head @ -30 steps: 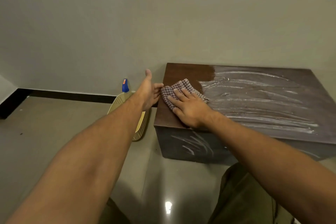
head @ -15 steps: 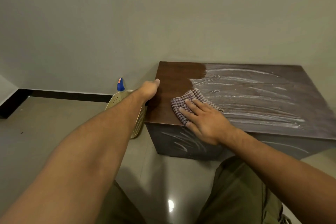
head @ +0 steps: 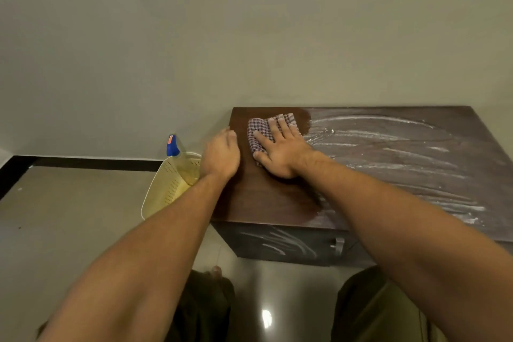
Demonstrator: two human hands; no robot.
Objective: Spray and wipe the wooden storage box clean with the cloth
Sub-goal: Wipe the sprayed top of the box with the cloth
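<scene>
A dark wooden storage box [head: 388,164] stands against the wall. Its left strip is clean brown; the remaining top carries white streaks, and so does the front face. My right hand [head: 280,151] presses flat on a checked cloth [head: 259,132] near the box's far left corner. My left hand [head: 220,153] grips the box's left edge, fingers curled over it. A spray bottle [head: 173,146] with a blue nozzle stands in a basket left of the box.
A cream perforated basket [head: 166,189] sits on the tiled floor beside the box's left side. A metal latch [head: 339,244] hangs on the box front. My knees are below the box. A plain wall runs behind, with a dark skirting.
My right hand has pushed the cloth from the near left edge toward the far left corner. My left hand stays gripping the box's left edge. The view has tilted downward.
</scene>
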